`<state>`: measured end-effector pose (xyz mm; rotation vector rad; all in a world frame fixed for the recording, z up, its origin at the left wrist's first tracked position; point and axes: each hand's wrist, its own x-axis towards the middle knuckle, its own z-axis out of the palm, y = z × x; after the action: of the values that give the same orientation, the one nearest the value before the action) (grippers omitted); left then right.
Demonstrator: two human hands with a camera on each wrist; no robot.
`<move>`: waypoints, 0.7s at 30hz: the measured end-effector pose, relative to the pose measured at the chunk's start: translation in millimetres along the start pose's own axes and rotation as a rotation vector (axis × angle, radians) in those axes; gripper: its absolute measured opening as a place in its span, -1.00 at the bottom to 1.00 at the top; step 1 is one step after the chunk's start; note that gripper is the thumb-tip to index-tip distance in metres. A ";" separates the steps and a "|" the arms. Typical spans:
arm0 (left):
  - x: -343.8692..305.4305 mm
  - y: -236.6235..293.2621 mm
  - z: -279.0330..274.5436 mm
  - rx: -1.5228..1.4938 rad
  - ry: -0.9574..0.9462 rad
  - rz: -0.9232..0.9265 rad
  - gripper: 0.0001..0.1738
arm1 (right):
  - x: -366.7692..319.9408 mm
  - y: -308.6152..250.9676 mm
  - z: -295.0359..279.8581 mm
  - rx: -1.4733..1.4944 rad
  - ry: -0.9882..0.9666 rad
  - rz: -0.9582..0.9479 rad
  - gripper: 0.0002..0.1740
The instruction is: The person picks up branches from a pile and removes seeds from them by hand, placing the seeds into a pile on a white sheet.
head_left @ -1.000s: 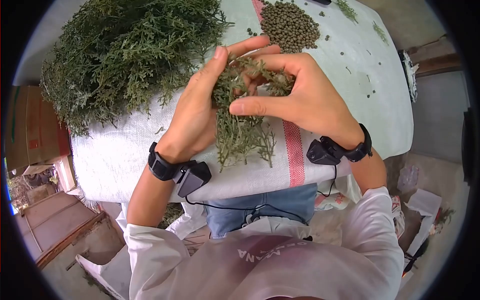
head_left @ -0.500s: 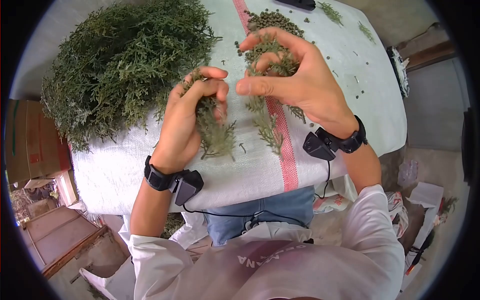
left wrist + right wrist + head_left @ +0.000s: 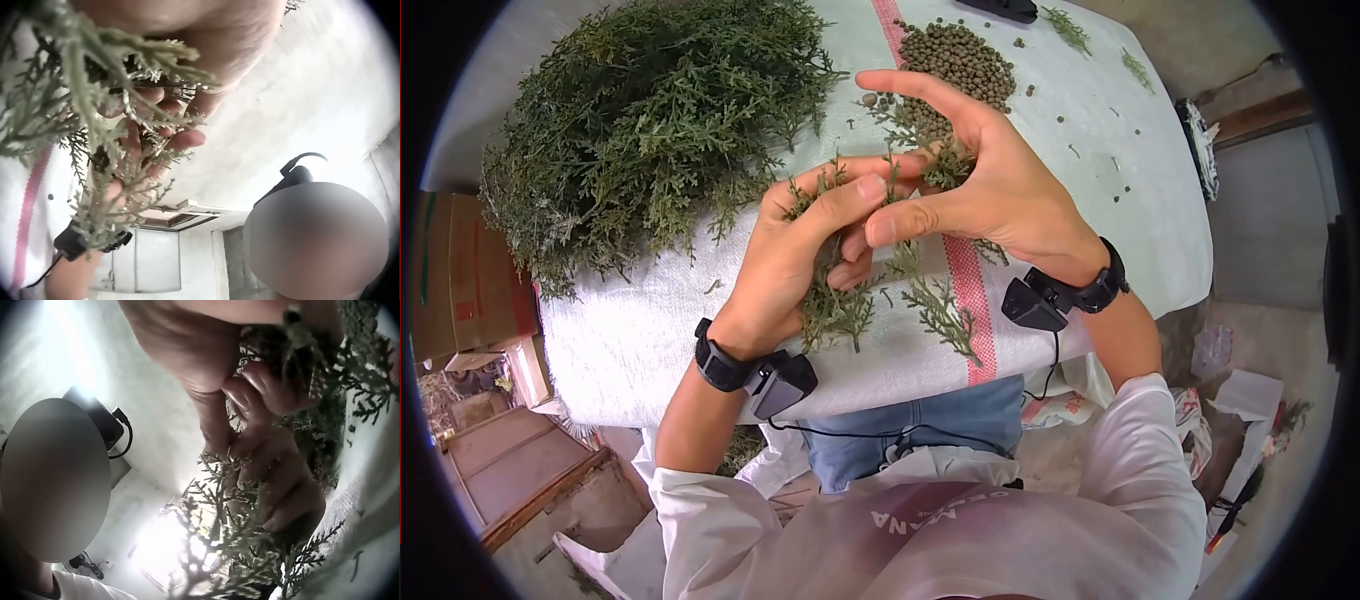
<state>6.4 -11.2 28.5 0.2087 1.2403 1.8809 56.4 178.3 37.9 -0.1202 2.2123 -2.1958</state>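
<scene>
My left hand (image 3: 775, 265) holds a leafy evergreen sprig (image 3: 837, 315), whose flat green fronds hang below the palm. Close beside it, my right hand (image 3: 1015, 195) grips another sprig (image 3: 940, 310) among its bent fingers, the index finger stretched out toward the upper left. Thumbs and fingertips of both hands meet around the stems; in the right wrist view the left fingers (image 3: 284, 481) are curled amid the foliage. A large heap of the same evergreen branches (image 3: 660, 130) lies beyond the left hand. Past the right hand is a pile of small round brown seed-like balls (image 3: 965, 65).
A white woven sack with a red stripe (image 3: 968, 300) covers the work surface. Loose sprigs (image 3: 1067, 30) and scattered bits lie at its far right, near a black object (image 3: 1000, 8). A cardboard box (image 3: 475, 275) stands at the left. A cable (image 3: 870, 432) runs between the wrist cameras.
The hands were together over a bunch, then parted with a sprig in each. Now they have come together again, and the right index finger has straightened.
</scene>
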 end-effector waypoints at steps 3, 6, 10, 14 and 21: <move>1.0 -3.0 -4.9 -0.017 -0.003 0.049 -0.75 | -0.5 -3.2 -0.3 0.012 -0.024 0.012 -0.09; 2.8 1.4 -14.7 -0.061 0.015 0.134 -0.79 | -0.4 -13.8 -1.6 0.016 0.000 0.028 -0.19; 0.5 15.5 -29.2 -0.156 -0.014 0.298 -0.80 | -0.3 -21.2 -19.7 0.021 0.101 0.077 -0.43; -3.8 30.5 -40.3 -0.177 -0.256 0.374 -0.79 | 13.1 -16.5 -31.6 -0.142 0.151 0.044 -0.70; -0.9 25.6 -48.0 -0.051 -0.285 0.339 -0.84 | 35.9 24.0 2.5 -1.108 0.174 -0.488 -0.89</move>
<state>-33.6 -48.0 26.0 0.6706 1.0061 2.0768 19.9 173.4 15.3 -0.5272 3.4787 -0.7901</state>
